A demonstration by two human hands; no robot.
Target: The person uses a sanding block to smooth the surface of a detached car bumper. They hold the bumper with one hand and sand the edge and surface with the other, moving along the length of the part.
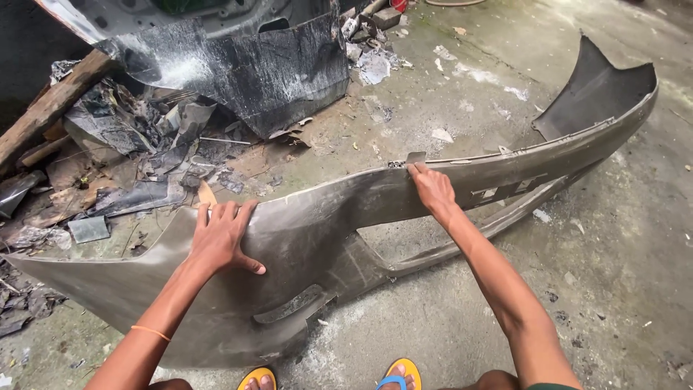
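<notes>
A long grey-brown car bumper (pixel 325 217) stands on edge on the concrete, stretching from the lower left to the upper right. My left hand (pixel 222 237) lies flat against its outer face near the top edge, fingers spread. My right hand (pixel 432 189) grips the bumper's top edge near the middle, by a small tab. An orange band circles my left wrist. My feet in yellow sandals (pixel 401 373) show at the bottom, just in front of the bumper.
A black scuffed car panel (pixel 267 68) leans at the back. A pile of torn plastic, scrap and wood planks (pixel 108 144) lies at the left. Paper scraps and debris dot the concrete floor (pixel 613 253).
</notes>
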